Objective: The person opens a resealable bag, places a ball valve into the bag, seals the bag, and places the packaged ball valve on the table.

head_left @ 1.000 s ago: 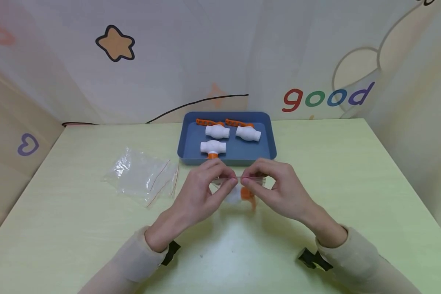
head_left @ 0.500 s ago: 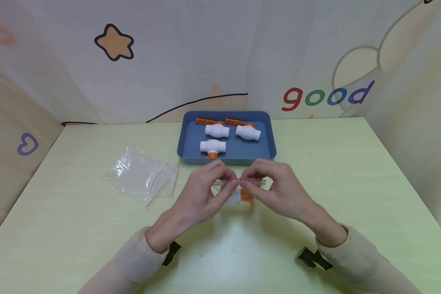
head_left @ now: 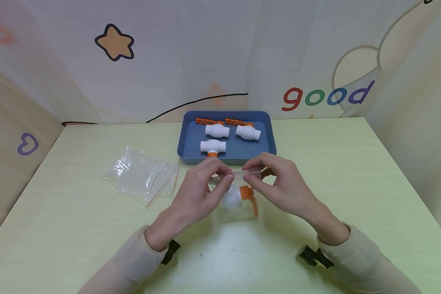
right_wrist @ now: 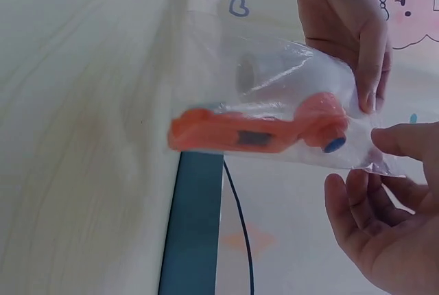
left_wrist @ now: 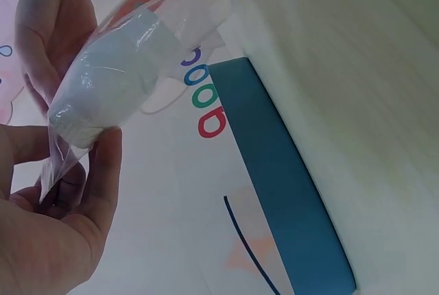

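A clear zip bag hangs between the two hands in the head view, close above the table. Inside lies a white ball valve with an orange handle, which shows plainly through the film in the right wrist view. The left hand pinches the bag's top edge left of its middle, thumb against curled fingers. At the right end of that edge, the right hand pinches the film between thumb and fingers. The left wrist view shows the valve's white body pressed against the plastic.
Behind the hands stands a blue tray with three more white valves with orange handles. To the left, flat clear bags with red seal lines lie on the pale green table. A printed curtain hangs at the back.
The hands have drawn slightly apart along the bag's top edge, the right one shifting right and up. The valve shows more fully below them. Tray and flat bags stay put.
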The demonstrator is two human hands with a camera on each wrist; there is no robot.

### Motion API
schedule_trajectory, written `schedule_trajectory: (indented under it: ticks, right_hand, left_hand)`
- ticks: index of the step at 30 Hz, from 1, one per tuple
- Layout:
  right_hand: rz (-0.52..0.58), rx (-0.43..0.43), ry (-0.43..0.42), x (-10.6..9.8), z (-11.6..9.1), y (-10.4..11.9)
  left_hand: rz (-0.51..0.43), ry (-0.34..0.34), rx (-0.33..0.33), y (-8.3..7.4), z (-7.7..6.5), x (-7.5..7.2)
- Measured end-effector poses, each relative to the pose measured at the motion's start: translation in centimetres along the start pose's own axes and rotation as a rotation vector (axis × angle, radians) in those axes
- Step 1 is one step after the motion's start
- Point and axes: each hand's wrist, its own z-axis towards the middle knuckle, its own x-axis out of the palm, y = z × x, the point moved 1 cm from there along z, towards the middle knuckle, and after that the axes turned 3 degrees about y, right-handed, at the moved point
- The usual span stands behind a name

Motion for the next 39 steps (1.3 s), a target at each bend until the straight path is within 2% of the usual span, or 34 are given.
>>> schedule_trajectory:
  ticks: [7,12,15,20,28,39]
  right_hand:
    - [-0.019,0.109,-0.047,-0.2,0.2,0.0]
    - [-0.032,0.173,-0.065,-0.3,0.1,-0.1]
    - [-0.043,0.193,-0.034,-0.2,0.1,-0.1]
    - [-0.103,0.155,0.090,0.1,0.0,-0.1]
    - [-0.173,0.194,0.166,0.7,-0.2,-0.2]
    - [-0.207,0.173,0.158,1.1,-0.2,0.0]
  left_hand:
    - [0.023,-0.054,-0.054,0.4,0.1,-0.4]
    - [0.016,-0.062,-0.130,0.5,0.0,-0.4]
    - [-0.013,-0.064,-0.190,0.5,0.0,-0.4]
    - [-0.057,-0.073,-0.244,0.5,0.1,-0.6]
    - [-0.080,-0.082,-0.257,0.8,0.1,-0.5]
    - [-0.126,-0.080,-0.243,0.6,0.1,-0.2]
